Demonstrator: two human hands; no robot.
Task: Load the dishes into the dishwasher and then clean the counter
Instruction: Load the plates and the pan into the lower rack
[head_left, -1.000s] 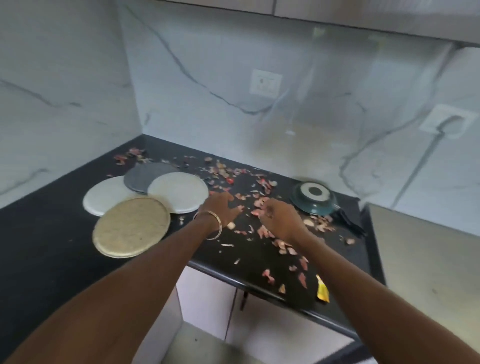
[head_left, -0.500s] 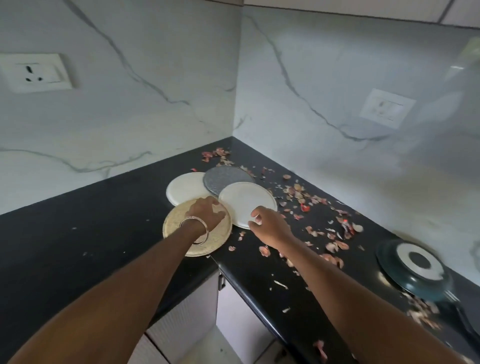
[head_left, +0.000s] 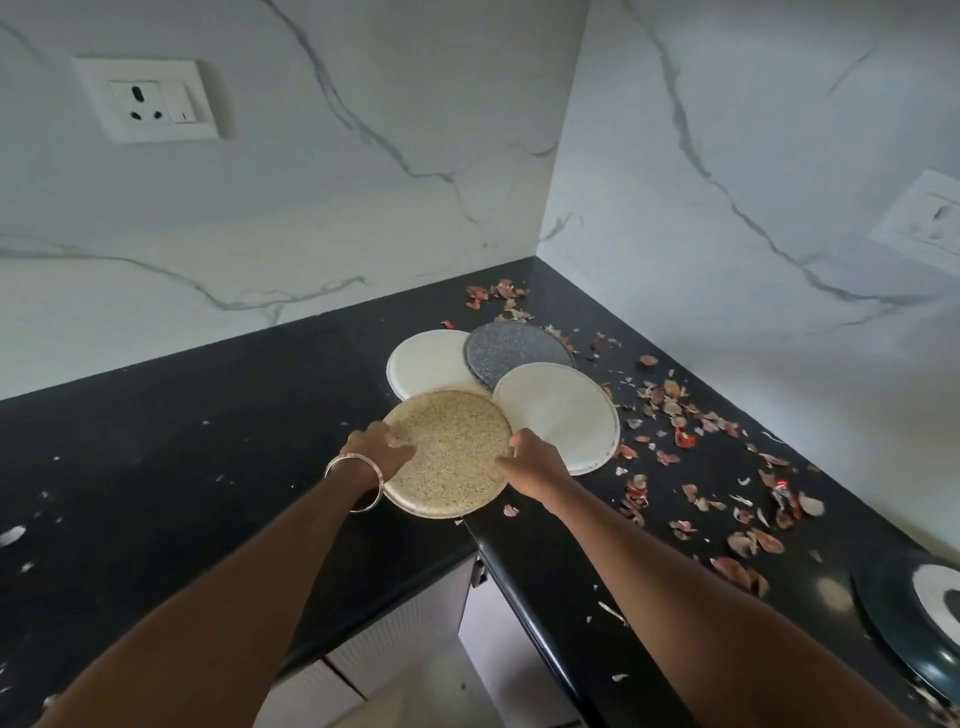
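Both hands grip the tan plate at the bench corner edge: left hand on its left rim, right hand on its right. Two white plates and a grey plate sit just behind, peels scattered right.

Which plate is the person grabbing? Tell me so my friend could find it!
Find the corner where the two marble walls meet above the black counter. Four round plates overlap there. It is the nearest one, the speckled tan plate, lying on top between the left hand and right hand; the others are white or grey.
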